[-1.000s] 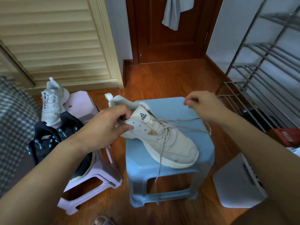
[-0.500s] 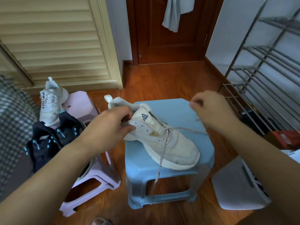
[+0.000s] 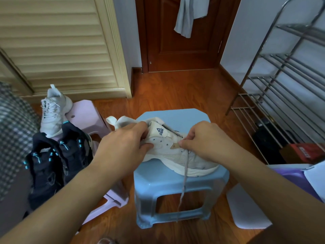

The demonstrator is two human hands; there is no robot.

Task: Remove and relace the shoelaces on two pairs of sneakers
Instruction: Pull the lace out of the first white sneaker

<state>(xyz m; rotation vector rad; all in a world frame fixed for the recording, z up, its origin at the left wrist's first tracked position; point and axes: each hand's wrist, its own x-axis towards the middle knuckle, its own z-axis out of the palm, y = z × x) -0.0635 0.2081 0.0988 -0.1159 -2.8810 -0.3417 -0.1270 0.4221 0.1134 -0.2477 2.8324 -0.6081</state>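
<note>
1. Both forearms reach in from the bottom edge to the white sneaker (image 3: 177, 154), which sits on top of the blue plastic stool (image 3: 177, 184), heel to the left, toe to the right.
2. Left hand (image 3: 123, 148): fingers curled round the heel/collar end of the sneaker w/ thumb on the side panel, gripping it.
3. Right hand (image 3: 205, 140): fingers curled, thumb + forefinger pinching the shoelace (image 3: 184, 175) at the eyelet area, just right of the tongue.
4. Lace's loose end runs down over the sneaker's side, past the sole and hangs in front of the stool's front opening.
5. Tongue label reads "PEAK" under a small triangle logo, dark print on white. Upper eyelets near the label look unlaced.
6. Left of the stool: pair of black sneakers (image 3: 52, 162) w/ teal lace loops, each w/ a small triangle logo on the tongue; wording too small to read. They rest against the pink stool (image 3: 84, 115).
7. Behind them, a second white sneaker (image 3: 52, 111), laced, stands on the pink stool, toe toward the camera.
8. Far left edge: checked fabric (image 3: 14, 131).
9. Lower right: pale plastic box (image 3: 249, 208), partly cut off. Beyond it, a red box (image 3: 306, 152) w/ a label, text blurred.
10. Right: metal shoe rack (image 3: 281, 88).
11. Far: louvred cream door (image 3: 61, 46) at left, dark wood door (image 3: 175, 41) at centre w/ a grey cloth (image 3: 188, 14) hanging on it.
</note>
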